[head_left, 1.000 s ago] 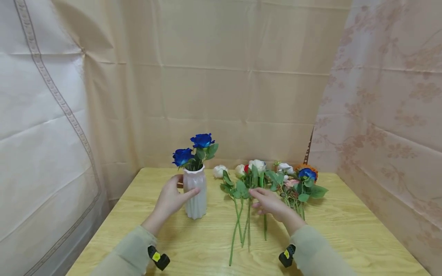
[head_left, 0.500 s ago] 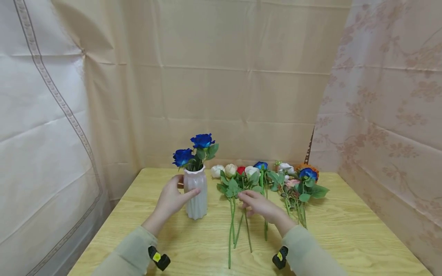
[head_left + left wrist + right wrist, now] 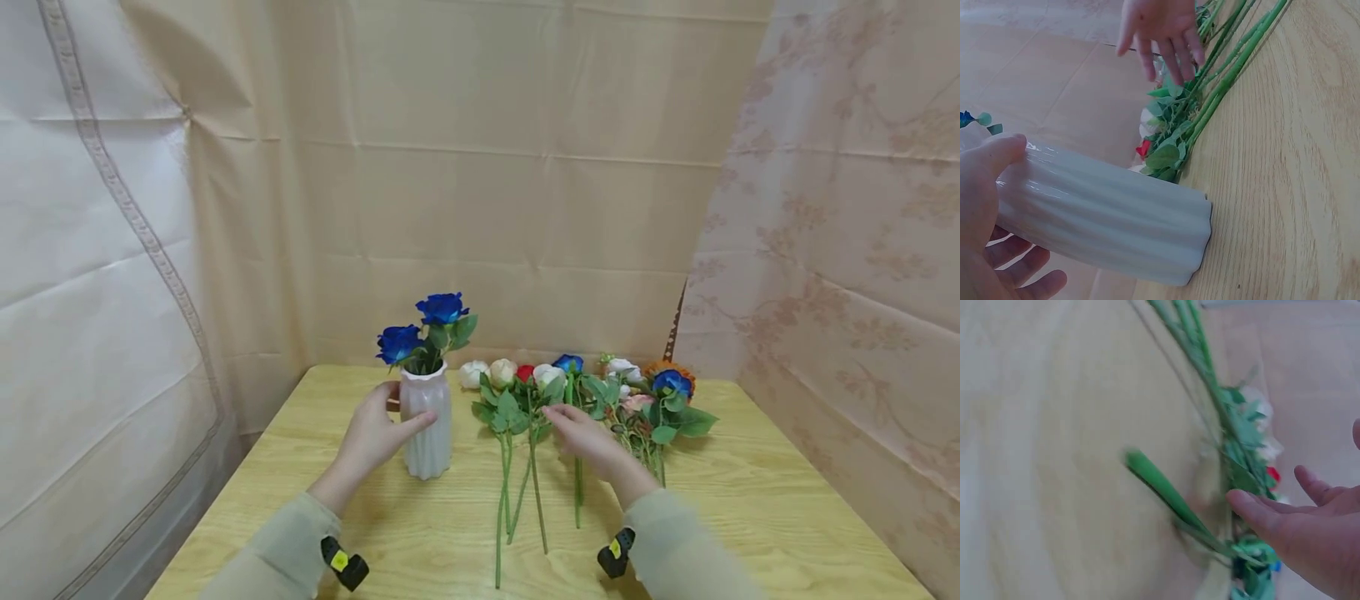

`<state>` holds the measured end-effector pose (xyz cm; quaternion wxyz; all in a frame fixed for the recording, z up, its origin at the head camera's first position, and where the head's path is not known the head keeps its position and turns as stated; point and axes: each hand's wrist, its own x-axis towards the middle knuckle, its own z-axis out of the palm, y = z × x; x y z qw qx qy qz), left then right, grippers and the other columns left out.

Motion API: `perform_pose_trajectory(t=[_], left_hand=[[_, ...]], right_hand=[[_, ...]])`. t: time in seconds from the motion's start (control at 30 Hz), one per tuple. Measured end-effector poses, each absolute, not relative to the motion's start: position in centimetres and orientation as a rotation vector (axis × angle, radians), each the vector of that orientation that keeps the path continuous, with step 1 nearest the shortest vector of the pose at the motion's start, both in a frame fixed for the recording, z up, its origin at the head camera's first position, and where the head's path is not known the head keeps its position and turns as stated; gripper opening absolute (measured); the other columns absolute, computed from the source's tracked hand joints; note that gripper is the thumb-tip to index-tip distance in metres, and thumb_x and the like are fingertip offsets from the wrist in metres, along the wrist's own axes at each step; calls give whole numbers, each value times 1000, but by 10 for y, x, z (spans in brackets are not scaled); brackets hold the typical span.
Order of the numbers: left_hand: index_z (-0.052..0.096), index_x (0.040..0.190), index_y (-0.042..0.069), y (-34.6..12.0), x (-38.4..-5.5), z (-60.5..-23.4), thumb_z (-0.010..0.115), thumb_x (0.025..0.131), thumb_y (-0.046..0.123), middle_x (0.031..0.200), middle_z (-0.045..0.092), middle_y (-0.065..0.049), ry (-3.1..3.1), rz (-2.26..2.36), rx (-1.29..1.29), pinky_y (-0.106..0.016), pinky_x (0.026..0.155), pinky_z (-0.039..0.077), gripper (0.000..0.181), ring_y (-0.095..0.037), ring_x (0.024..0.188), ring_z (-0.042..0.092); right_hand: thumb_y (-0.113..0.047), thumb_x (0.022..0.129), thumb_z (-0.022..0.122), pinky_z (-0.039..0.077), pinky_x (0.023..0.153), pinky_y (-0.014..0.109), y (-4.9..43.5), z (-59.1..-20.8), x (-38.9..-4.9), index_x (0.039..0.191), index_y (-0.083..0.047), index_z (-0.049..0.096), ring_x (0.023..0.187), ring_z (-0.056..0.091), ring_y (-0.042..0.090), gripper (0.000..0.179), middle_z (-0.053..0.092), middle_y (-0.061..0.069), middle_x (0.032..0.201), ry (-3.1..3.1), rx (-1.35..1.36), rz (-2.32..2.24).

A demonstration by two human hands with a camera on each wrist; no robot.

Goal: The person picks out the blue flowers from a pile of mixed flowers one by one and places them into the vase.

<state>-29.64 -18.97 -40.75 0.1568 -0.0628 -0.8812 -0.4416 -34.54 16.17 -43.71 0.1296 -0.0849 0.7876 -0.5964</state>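
A white fluted vase (image 3: 426,425) stands upright on the table with two blue roses (image 3: 442,308) in it. My left hand (image 3: 375,429) holds it from the left, thumb across the front; in the left wrist view the fingers wrap its far side. Right of the vase lies a row of flowers: a white one, a cream one (image 3: 503,372), a red rose (image 3: 525,372) and a white rose (image 3: 550,377), stems towards me. My right hand (image 3: 588,437) hovers by their leaves with nothing in it. Its fingers (image 3: 1175,53) are loosely extended in the left wrist view.
Another blue rose (image 3: 568,363) lies behind the right hand, its green stem pointing towards me. Farther right is a mixed bunch with an orange flower (image 3: 667,371), a blue rose (image 3: 672,384) and a pink flower (image 3: 637,402). Curtains surround the wooden table (image 3: 360,533).
The white rose and the flowers beside it shifted left under the right hand, uncovering a blue rose behind. The right hand then let go of the stem and drew right. The left hand stays put.
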Motion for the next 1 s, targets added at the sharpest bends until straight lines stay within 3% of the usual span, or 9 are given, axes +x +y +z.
perform_pose_trajectory(t=[0.23,0.5,1.0], left_hand=[[56,135,10,-191,-298,-409,80,79,61,122,63,-7,-2527,-1272,-177,-45,86,57,80,-28,109,61],[56,135,9,-192,-300,-409,81,80,60,120,64,-7,-2503,-1266,-216,-44,83,57,79,-28,107,62],[56,135,10,-192,-299,-409,80,80,61,121,63,-7,-2519,-1267,-197,-44,83,57,80,-27,107,61]], right_hand=[[-47,104,54,41,106,60,125,-446,-342,145,-2,48,139,39,43,62,46,20,149,2327,-314,-1666],[-48,104,54,38,110,59,102,-446,-342,145,-5,49,137,44,38,59,50,15,146,2344,-387,-1616],[-44,105,55,34,111,63,135,-419,-341,144,-6,51,138,42,39,54,52,13,144,2360,-430,-1671]])
